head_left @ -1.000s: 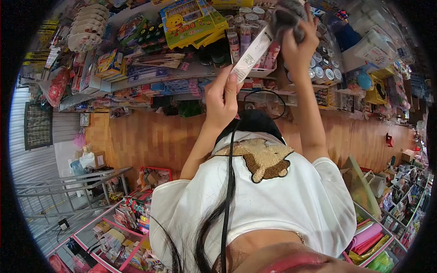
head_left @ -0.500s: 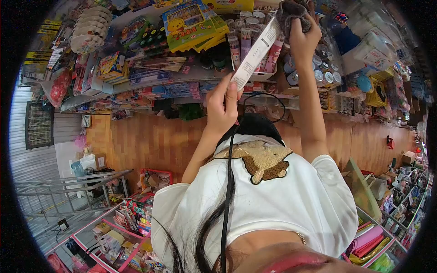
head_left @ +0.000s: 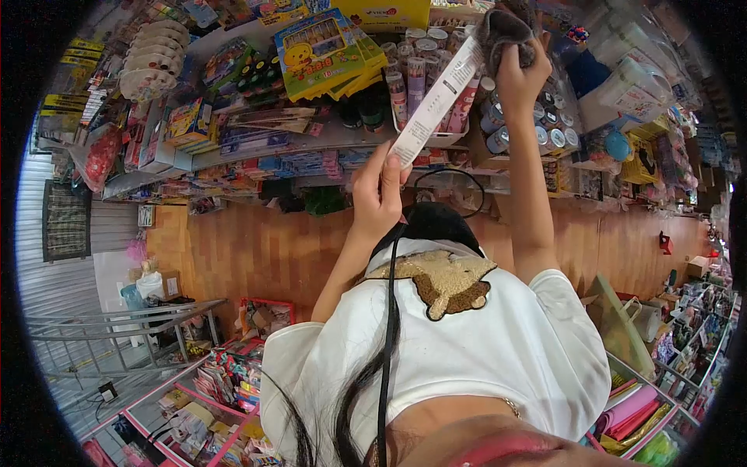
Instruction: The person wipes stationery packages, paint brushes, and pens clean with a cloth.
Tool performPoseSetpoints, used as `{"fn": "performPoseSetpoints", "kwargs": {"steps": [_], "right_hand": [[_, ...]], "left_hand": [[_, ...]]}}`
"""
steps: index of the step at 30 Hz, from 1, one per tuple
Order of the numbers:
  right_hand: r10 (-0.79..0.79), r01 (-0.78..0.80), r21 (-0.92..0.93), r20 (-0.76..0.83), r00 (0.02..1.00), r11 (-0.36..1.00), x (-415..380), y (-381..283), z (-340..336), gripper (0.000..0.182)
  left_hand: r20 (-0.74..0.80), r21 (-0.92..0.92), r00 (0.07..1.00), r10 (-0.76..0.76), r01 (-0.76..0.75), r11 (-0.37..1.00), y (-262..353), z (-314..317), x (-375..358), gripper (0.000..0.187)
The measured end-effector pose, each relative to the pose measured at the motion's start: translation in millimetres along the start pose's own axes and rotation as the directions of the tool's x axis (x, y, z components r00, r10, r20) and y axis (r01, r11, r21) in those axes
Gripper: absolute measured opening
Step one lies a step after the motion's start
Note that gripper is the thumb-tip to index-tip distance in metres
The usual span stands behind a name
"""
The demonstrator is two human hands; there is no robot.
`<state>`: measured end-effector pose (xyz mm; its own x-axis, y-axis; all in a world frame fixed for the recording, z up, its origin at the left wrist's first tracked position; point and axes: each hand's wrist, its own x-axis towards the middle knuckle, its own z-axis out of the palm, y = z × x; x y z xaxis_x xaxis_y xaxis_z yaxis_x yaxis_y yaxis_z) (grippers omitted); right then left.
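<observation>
While the person's left hand (head_left: 377, 194) grips the near end of a slim white box (head_left: 437, 101) in the head view, the right hand (head_left: 521, 78) clutches a grey cloth (head_left: 506, 29) by the box's far end, before lidded tubes (head_left: 415, 82) on the shelf (head_left: 331, 138).

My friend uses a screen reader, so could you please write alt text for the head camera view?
A person's left hand holds a long white package by its lower end, while the right hand holds a dark grey cloth near the package's upper end. Beyond them, a crowded shelf carries yellow boxes and lidded tubes.
</observation>
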<state>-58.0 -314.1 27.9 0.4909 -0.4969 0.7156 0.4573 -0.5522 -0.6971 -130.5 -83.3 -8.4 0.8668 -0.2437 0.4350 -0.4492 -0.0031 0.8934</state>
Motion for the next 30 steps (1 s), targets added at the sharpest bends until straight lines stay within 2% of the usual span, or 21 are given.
{"fn": "performPoseSetpoints", "kwargs": {"steps": [2,4,6,7,10,12,14,16,17,18,19,20,21,22,24,26,27,28,29,30], "right_hand": [[-0.043,0.043,0.003,0.04,0.998,0.999,-19.1,-5.9,5.3,0.033],[-0.281,0.295,-0.046,0.2,0.939,0.954,-49.8,-31.9,18.9,0.039],[-0.282,0.269,0.087,0.343,0.896,0.959,-79.0,-56.9,28.2,0.045],[-0.326,0.343,0.03,0.396,0.859,0.939,-81.0,-56.5,28.7,0.048],[-0.368,0.413,-0.051,0.364,0.856,0.909,-48.5,-43.0,26.2,0.049],[-0.392,0.429,-0.11,0.255,0.884,0.897,-22.9,-24.9,31.4,0.048],[-0.198,0.214,-0.097,0.146,0.969,0.972,-9.6,-2.2,31.3,0.041],[-0.076,0.082,-0.075,0.078,0.994,0.994,0.2,5.1,28.9,0.035],[-0.176,0.173,-0.125,-0.016,0.984,0.977,5.1,5.1,30.8,0.033],[-0.115,0.111,-0.121,-0.033,0.993,0.986,4.1,10.1,26.4,0.036],[-0.099,0.097,-0.039,-0.046,0.994,0.995,1.2,12.2,25.0,0.036],[-0.079,0.082,0.042,-0.059,0.995,0.996,-3.3,11.9,23.9,0.037],[0.016,-0.014,0.078,-0.02,1.0,0.997,-12.2,-0.3,21.7,0.038],[0.029,-0.028,0.064,-0.008,1.0,0.998,-19.4,-1.0,19.6,0.037],[0.054,-0.055,0.035,0.017,0.998,0.998,-37.0,7.7,15.0,0.035],[0.171,-0.171,0.004,0.021,0.985,0.985,-51.1,3.8,8.7,0.036],[0.228,-0.227,-0.014,0.021,0.973,0.974,-57.0,1.8,5.6,0.036],[0.234,-0.233,-0.01,0.025,0.972,0.972,-61.1,0.8,2.6,0.036],[0.237,-0.237,-0.005,0.028,0.971,0.971,-63.5,0.6,0.2,0.036],[0.241,-0.241,-0.002,0.029,0.97,0.97,-65.4,1.2,-2.6,0.036]], "left_hand": [[-0.017,-0.013,0.999,-0.03,0.03,0.999,1.6,-0.1,0.4,0.028],[-0.032,0.007,0.999,-0.026,0.026,1.0,-6.4,-6.6,4.6,0.028],[-0.043,0.016,0.999,-0.028,0.029,0.999,-11.3,-11.9,4.0,0.029],[-0.049,0.016,0.998,-0.031,0.032,0.999,-12.5,-14.8,2.7,0.029],[-0.063,0.023,0.996,-0.067,0.069,0.997,-2.3,-22.0,-5.4,0.031],[-0.058,0.032,0.996,-0.071,0.073,0.997,1.5,-27.8,-8.3,0.03],[-0.109,0.057,0.993,-0.042,0.048,0.997,2.5,-35.0,-13.1,0.029],[-0.189,0.08,0.982,-0.004,0.02,0.997,-0.7,-47.2,-19.2,0.028],[-0.26,0.119,0.966,0.004,0.028,0.993,-2.1,-58.4,-21.9,0.025],[-0.356,0.123,0.935,-0.007,0.055,0.991,-6.7,-71.4,-26.4,0.023],[-0.521,0.044,0.849,-0.085,0.126,0.991,-9.2,-80.1,-28.5,0.023],[-0.626,-0.028,0.776,-0.076,0.075,0.997,-13.6,-91.1,-26.0,0.025],[-0.659,-0.001,0.747,-0.085,0.112,0.994,-21.8,-109.7,-27.9,0.027],[-0.7,-0.048,0.701,-0.135,0.143,0.989,-36.0,-129.8,-29.4,0.026],[-0.788,-0.252,0.548,-0.283,0.131,0.959,-60.0,-152.8,-19.1,0.023],[-0.781,-0.215,0.543,-0.309,0.231,0.949,-93.7,-171.1,-6.0,0.028],[-0.807,-0.278,0.479,-0.345,0.208,0.938,-107.9,-170.4,7.5,0.038],[-0.759,-0.185,0.545,-0.357,0.344,0.92,-127.2,-179.3,12.8,0.047],[-0.788,0.038,0.573,-0.224,0.408,0.912,-165.8,-187.3,21.0,0.049],[-0.766,0.222,0.64,-0.061,0.353,0.909,-194.9,-191.7,34.3,0.049]]}}
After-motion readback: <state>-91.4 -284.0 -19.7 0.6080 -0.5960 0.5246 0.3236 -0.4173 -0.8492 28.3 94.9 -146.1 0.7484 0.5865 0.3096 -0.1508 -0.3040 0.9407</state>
